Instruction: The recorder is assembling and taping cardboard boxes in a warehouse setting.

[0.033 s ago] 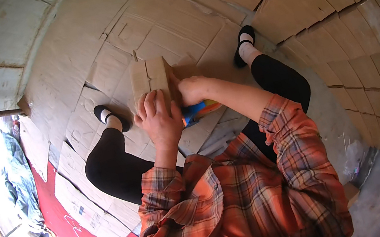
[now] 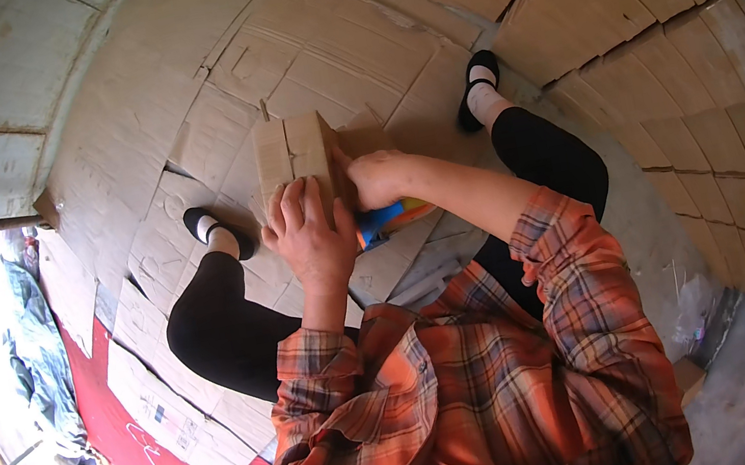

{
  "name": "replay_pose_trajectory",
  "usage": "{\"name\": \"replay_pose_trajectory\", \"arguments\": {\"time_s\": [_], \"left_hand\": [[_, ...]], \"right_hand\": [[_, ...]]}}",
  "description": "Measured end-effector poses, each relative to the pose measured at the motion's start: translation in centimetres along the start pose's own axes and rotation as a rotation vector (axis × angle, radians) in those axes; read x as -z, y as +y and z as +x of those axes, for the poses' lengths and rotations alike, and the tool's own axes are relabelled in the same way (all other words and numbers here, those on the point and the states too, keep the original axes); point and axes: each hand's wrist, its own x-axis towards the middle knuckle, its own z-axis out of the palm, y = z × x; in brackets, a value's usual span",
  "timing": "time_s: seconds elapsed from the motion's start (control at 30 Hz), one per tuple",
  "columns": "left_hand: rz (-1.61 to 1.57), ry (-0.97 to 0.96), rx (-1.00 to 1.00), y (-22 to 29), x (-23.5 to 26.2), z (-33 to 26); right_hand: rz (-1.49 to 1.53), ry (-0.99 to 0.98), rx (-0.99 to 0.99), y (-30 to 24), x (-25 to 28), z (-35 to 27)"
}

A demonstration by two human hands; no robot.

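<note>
1. So, dead centre is a folded cardboard box point(image 2: 297, 156), a flat brown piece standing up off the floor between the person's spread legs, with a vertical crease or seam down the middle of its face.
2. Left hand point(image 2: 312, 238) is pressed against the lower front of that box, palm down, fingers close together and pointing up along the cardboard. It's more bracing the box than wrapping round it.
3. Right hand point(image 2: 375, 179) is at the box's right edge, fingers curled in against the side. Can't tell if it's actually pinching the cardboard or just pushing on it, since the fingertips are hidden behind the edge.
4. Just under the right hand there's a blue and orange tool point(image 2: 387, 218), poking out to the right below the wrist. Looks like a tape dispenser or a handle of some sort, too covered to say which. Can't tell whether the hand grips it.
5. Both arms are in an orange plaid shirt point(image 2: 481, 393), sleeves pushed up a bit.
6. Legs in black leggings, white socks and black shoes: left foot point(image 2: 215, 230) just left of the box, right foot point(image 2: 478, 86) further off to the upper right.
7. All around lie flattened cardboard sheets point(image 2: 338, 39) covering the floor, overlapping every which way.
8. Off to the right, stacked cardboard point(image 2: 656, 33) piled in rows.
9. Lower left, a red mat point(image 2: 149, 461) peeks out under the sheets.
</note>
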Motion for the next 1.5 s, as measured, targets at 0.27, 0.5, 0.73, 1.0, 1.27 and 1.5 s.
{"name": "replay_pose_trajectory", "arguments": {"time_s": [0.27, 0.5, 0.73, 1.0, 1.27, 1.5], "left_hand": [[0.016, 0.017, -0.016, -0.4, 0.1, 0.1], [0.017, 0.010, 0.011, -0.5, 0.2, 0.3], [0.029, -0.008, 0.008, 0.1, 0.4, 0.1], [-0.085, 0.037, 0.048, -0.4, 0.7, -0.1], [-0.271, 0.167, 0.083, -1.0, 3.9, 0.2], [-1.597, -0.331, 0.776, 0.9, 6.1, 0.3]], "right_hand": [[0.012, -0.073, 0.109, -2.0, 2.1, -2.7], [0.172, -0.179, 0.141, -1.3, 2.4, -2.3], [0.168, -0.198, 0.197, -0.9, 2.3, -1.9], [0.196, 0.147, 0.212, 4.8, 2.2, -3.5], [0.853, 0.389, 0.252, 5.3, 5.3, -12.2], [1.009, 0.390, 0.439, 3.3, 4.4, -13.5]]}}
